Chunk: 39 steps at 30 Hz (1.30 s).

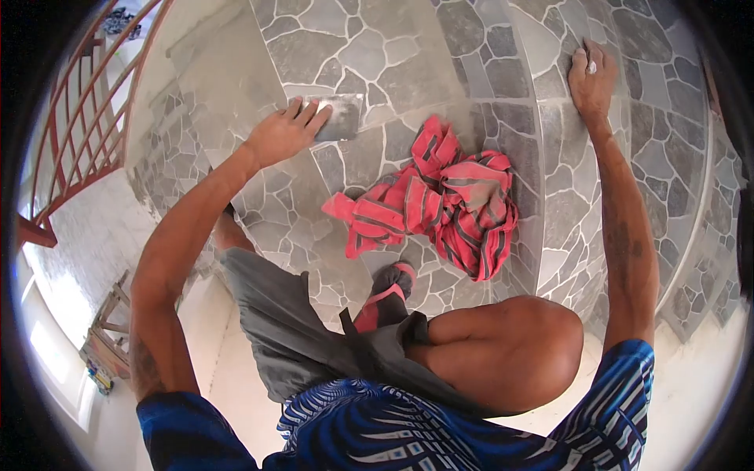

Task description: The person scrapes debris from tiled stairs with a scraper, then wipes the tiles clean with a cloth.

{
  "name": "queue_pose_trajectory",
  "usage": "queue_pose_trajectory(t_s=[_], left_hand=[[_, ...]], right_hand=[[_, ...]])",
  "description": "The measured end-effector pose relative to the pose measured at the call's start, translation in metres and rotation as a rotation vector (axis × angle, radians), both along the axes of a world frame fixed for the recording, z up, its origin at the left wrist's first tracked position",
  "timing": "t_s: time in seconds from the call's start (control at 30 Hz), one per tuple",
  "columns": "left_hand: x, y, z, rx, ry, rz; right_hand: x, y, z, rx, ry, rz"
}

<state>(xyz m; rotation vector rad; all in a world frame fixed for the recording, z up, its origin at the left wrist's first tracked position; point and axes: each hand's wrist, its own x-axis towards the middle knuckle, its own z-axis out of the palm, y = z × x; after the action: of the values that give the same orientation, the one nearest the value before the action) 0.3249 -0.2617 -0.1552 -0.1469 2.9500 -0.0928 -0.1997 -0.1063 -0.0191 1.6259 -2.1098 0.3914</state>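
My left hand (289,132) lies over the edge of a flat grey rectangular plate (342,118) and grips it, with its fingers across the top. White smears mark the plate, which is on or just above the stone-patterned tiles (357,59). To the right, my right hand (593,85) rests against a tiled step (558,67) with its fingers curled. A small white bit (591,67) shows at those fingers; I cannot make out what it is. Between my arms, a crumpled red cloth with dark stripes (440,200) lies on the tiles.
Tiled step edges (539,157) run along the right side. A brown metal railing (86,118) stands at the left, with a wooden stand (110,330) below it. Greyish film covers part of the tiles at upper left. My sandalled foot (389,290) is near the cloth.
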Motion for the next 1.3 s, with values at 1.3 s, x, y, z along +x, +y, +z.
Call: queue_pose_trajectory(t_s=[1.3], left_hand=[[0.028, 0.13, 0.011, 1.17, 0.958, 0.872]], right_hand=[[0.207, -0.07, 0.072, 1.094, 0.042, 0.606]])
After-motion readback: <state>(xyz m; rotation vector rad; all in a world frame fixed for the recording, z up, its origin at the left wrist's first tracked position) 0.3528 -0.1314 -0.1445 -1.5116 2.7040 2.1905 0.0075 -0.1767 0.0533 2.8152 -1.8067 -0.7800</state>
